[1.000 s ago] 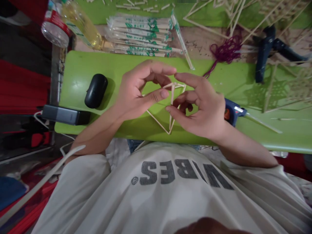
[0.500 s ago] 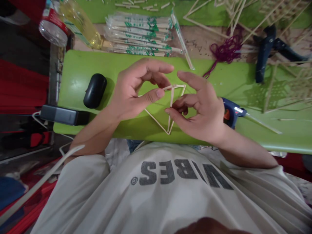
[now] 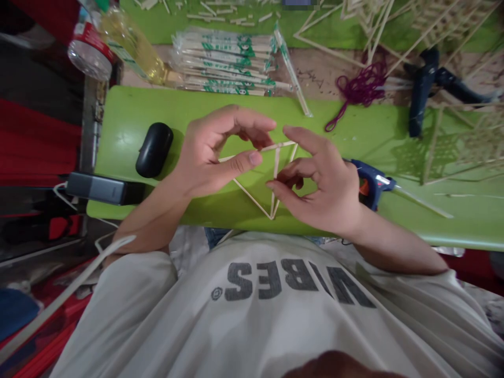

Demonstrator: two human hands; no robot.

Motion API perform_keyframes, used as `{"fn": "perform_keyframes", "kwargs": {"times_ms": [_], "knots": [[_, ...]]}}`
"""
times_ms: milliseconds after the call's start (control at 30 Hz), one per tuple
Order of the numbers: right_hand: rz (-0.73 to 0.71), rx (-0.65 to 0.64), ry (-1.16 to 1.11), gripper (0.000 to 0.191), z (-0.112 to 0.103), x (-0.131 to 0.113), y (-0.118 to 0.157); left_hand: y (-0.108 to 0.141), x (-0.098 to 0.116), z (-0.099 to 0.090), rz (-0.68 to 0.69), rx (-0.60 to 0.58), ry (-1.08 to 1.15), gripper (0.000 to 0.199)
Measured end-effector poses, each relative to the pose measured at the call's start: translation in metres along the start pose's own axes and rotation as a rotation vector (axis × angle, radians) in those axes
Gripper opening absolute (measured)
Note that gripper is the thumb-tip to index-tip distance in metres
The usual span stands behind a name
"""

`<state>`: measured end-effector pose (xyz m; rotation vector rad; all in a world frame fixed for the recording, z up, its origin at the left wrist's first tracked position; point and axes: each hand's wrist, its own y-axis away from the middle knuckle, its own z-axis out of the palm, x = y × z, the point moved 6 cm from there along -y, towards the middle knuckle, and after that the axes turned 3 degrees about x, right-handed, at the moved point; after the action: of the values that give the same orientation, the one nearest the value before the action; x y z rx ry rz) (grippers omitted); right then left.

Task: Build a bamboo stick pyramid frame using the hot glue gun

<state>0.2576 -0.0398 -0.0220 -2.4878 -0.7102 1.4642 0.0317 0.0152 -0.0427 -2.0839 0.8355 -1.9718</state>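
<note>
A triangular frame of thin wooden sticks (image 3: 254,200) sits between my two hands over the green tabletop, one corner pointing toward my body. A middle stick (image 3: 276,160) runs from its far side down to that corner. My left hand (image 3: 226,149) has its thumb and fingertips on the far stick, index finger arched above it. Curled fingers and thumb of my right hand (image 3: 321,181) pinch the middle stick, while the index finger stretches out near the frame's far right corner. Parts of the frame are hidden behind both hands.
A blue glue gun (image 3: 374,184) lies beside my right wrist. Left are a black mouse-shaped case (image 3: 154,150) and a power bank (image 3: 104,188). Beyond lie wrapped chopsticks (image 3: 228,60), purple cord (image 3: 360,86), bottles (image 3: 136,50) and stick structures (image 3: 452,23).
The far side of the stick frame has tilted slightly, and my right index finger has lowered a little toward its corner. Both hands keep their hold; the whole view has shifted slightly.
</note>
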Motion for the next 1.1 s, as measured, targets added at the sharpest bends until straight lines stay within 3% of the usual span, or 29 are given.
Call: {"fn": "perform_keyframes", "kwargs": {"times_ms": [133, 333, 500, 733, 900, 1100], "knots": [[-0.022, -0.025, 0.016, 0.067, -0.002, -0.003, -0.002, 0.002, -0.004, 0.001, -0.021, 0.014, -0.025, 0.06], [-0.133, 0.012, 0.069, 0.063, -0.005, -0.01, -0.005, 0.0, -0.003, 0.003, 0.146, 0.055, 0.011, 0.06], [-0.163, 0.026, 0.056, 0.064, -0.005, -0.008, -0.004, 0.001, -0.002, 0.005, 0.044, 0.095, -0.091, 0.063], [-0.167, 0.024, 0.155, 0.06, -0.004, -0.008, -0.003, -0.003, -0.007, 0.009, 0.026, 0.099, -0.082, 0.066], [-0.274, 0.087, 0.135, 0.061, -0.004, -0.012, -0.006, -0.003, -0.004, 0.01, 0.037, 0.106, -0.103, 0.061], [-0.356, 0.131, 0.174, 0.066, -0.003, -0.013, -0.008, -0.001, -0.005, 0.01, 0.079, 0.084, -0.112, 0.074]]}}
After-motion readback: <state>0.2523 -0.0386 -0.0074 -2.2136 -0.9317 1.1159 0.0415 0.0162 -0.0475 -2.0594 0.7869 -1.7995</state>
